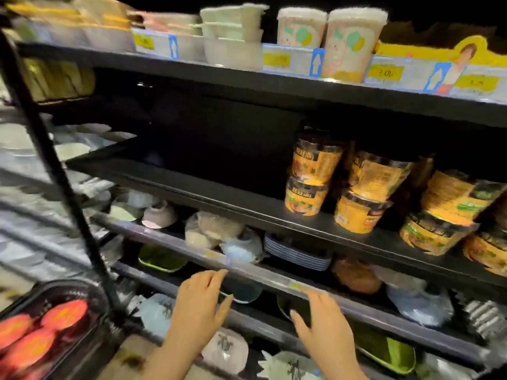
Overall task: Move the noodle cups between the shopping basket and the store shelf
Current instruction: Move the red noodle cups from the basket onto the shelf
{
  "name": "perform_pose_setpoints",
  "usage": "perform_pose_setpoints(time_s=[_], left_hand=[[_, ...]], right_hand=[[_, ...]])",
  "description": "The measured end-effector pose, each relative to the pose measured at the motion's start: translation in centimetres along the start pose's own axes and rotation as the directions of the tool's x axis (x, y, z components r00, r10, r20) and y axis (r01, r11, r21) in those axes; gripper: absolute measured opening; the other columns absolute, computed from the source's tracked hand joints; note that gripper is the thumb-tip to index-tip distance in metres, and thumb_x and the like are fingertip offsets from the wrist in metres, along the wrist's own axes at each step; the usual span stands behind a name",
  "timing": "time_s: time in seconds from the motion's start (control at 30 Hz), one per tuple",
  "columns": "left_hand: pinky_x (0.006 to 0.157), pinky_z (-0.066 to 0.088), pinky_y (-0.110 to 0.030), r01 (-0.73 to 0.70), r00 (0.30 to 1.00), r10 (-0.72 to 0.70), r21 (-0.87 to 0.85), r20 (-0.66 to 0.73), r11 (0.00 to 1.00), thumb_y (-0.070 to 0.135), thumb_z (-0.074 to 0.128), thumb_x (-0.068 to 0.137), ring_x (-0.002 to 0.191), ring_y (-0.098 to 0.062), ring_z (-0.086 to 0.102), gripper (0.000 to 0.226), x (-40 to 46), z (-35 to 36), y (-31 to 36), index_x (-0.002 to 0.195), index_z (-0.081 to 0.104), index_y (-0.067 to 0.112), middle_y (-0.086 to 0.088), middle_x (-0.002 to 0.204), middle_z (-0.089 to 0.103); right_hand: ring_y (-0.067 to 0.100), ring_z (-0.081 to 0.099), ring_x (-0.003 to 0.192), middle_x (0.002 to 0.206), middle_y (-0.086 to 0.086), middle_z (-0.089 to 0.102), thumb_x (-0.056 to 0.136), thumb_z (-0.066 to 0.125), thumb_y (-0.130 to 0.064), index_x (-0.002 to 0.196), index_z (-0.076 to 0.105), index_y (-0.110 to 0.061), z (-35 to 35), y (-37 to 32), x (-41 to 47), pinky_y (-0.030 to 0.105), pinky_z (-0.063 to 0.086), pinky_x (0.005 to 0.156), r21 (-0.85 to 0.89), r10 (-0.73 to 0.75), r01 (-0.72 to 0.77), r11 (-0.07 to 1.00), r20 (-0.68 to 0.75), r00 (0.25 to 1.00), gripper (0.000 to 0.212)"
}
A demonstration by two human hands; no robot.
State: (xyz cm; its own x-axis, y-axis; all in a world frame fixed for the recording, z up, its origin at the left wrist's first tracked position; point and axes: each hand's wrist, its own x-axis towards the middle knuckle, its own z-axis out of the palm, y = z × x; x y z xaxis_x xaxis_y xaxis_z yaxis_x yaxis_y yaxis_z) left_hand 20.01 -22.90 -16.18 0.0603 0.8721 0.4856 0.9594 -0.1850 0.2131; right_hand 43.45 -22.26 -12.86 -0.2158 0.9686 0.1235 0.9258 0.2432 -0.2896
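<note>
Blurred throughout; shopping basket [59,290] with red-lidded cups [64,314] cut off lower left. Left hand [199,303] and right hand [325,322] both spread open, empty, near the shelf rail [263,277]. Yellow noodle cups [310,179] stacked on the middle shelf [219,193].

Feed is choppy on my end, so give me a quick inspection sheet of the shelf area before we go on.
Surface: black middle shelf, left part bare, stock at its right end.
Job's things: yellow noodle cups stacked two high on the middle shelf; shopping basket at lower left holding red-lidded cups.
Clutter: bowls and plates on the lower shelves; white tubs on the top shelf behind price tags.
Grippers: left hand and right hand both empty, fingers relaxed, in front of the lower shelf edge.
Cables: nothing seen.
Surroundings: dim store aisle, image blurred.
</note>
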Motion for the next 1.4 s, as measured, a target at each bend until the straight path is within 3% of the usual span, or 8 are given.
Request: perform_pose_setpoints(time_s=[0.27,0.6,0.7,0.8,0.93,1.17,1.27,1.4], left_hand=[[0.057,0.051,-0.025,0.42,0.906,-0.424,0.116,0.013,0.9,0.047,0.045,0.072,0.071,-0.019,0.063,0.043,-18.2,-4.6,-4.2,0.107,0.05,0.022,0.001,0.086,0.064],[0.055,0.054,-0.033,0.803,0.588,-0.802,0.189,-0.104,0.565,0.046,0.045,0.073,0.07,-0.023,0.066,0.041,-29.7,-10.4,-12.9,0.107,0.051,0.023,0.0,0.085,0.065],[0.055,0.052,-0.031,0.841,0.529,-0.842,0.2,-0.11,0.503,0.045,0.044,0.073,0.07,-0.02,0.066,0.043,-30.0,-11.2,-17.1,0.104,0.059,0.02,0.002,0.086,0.065],[0.055,0.052,-0.029,0.853,0.508,-0.856,0.184,-0.089,0.487,0.046,0.044,0.072,0.069,-0.018,0.065,0.043,-29.4,-11.5,-22.4,0.105,0.057,0.021,0.005,0.085,0.064],[0.056,0.052,-0.028,0.85,0.513,-0.858,0.158,-0.028,0.502,0.046,0.043,0.072,0.07,-0.018,0.065,0.042,-27.9,-11.2,-29.6,0.106,0.052,0.023,0.005,0.085,0.065],[0.057,0.054,-0.038,0.889,0.443,-0.887,0.065,0.128,0.454,0.045,0.043,0.074,0.07,-0.022,0.063,0.041,-26.0,-7.2,-40.4,0.109,0.048,0.023,0.002,0.084,0.062],[0.055,0.052,-0.026,0.9,0.414,-0.891,0.064,0.187,0.431,0.042,0.043,0.074,0.068,-0.021,0.064,0.043,-25.5,-4.4,-44.5,0.108,0.055,0.018,0.001,0.083,0.063],[0.052,0.052,-0.026,0.94,0.318,-0.916,0.046,0.245,0.339,0.038,0.048,0.074,0.064,-0.023,0.064,0.043,-25.0,0.6,-49.9,0.104,0.061,0.011,-0.003,0.082,0.063]], right_hand=[[0.012,0.034,0.131,0.141,-0.009,0.035,0.094,0.041,-0.048,0.14,0.027,-0.032,7.8,-9.6,-4.0,0.025,0.03,0.104,0.114,-0.297,0.275,0.955,0.326,0.898,0.05],[0.013,0.036,0.128,0.139,-0.007,0.036,0.092,0.034,-0.049,0.141,0.027,-0.029,16.5,-25.1,-2.8,0.024,0.031,0.101,0.258,-0.661,0.616,0.744,0.425,0.619,0.053],[0.011,0.043,0.123,0.134,-0.009,0.042,0.092,0.044,-0.044,0.138,0.031,-0.031,19.3,-29.5,-1.7,0.023,0.035,0.097,0.261,-0.674,0.63,0.731,0.418,0.609,0.049],[0.012,0.066,0.088,0.1,-0.008,0.063,0.074,0.059,-0.046,0.117,0.046,-0.03,22.0,-33.4,0.0,0.02,0.05,0.067,0.268,-0.699,0.649,0.712,0.364,0.616,0.048],[0.015,0.046,0.123,0.131,-0.007,0.046,0.092,0.047,-0.047,0.135,0.035,-0.031,25.4,-37.8,3.0,0.025,0.04,0.094,0.229,-0.618,0.599,0.768,0.513,0.596,0.048],[0.012,0.046,0.121,0.133,-0.007,0.045,0.094,0.04,-0.052,0.142,0.027,-0.03,32.0,-42.6,10.1,0.023,0.04,0.091,0.119,-0.504,0.571,0.812,0.636,0.584,0.055],[0.015,0.05,0.112,0.122,-0.006,0.051,0.092,0.039,-0.055,0.136,0.033,-0.033,36.1,-44.4,13.7,0.027,0.044,0.086,0.126,-0.474,0.548,0.827,0.682,0.558,0.05],[0.023,0.055,0.113,0.125,0.003,0.053,0.091,0.05,-0.039,0.14,0.036,-0.015,42.9,-47.1,18.3,0.03,0.047,0.088,0.098,-0.447,0.563,0.82,0.723,0.526,0.056]])
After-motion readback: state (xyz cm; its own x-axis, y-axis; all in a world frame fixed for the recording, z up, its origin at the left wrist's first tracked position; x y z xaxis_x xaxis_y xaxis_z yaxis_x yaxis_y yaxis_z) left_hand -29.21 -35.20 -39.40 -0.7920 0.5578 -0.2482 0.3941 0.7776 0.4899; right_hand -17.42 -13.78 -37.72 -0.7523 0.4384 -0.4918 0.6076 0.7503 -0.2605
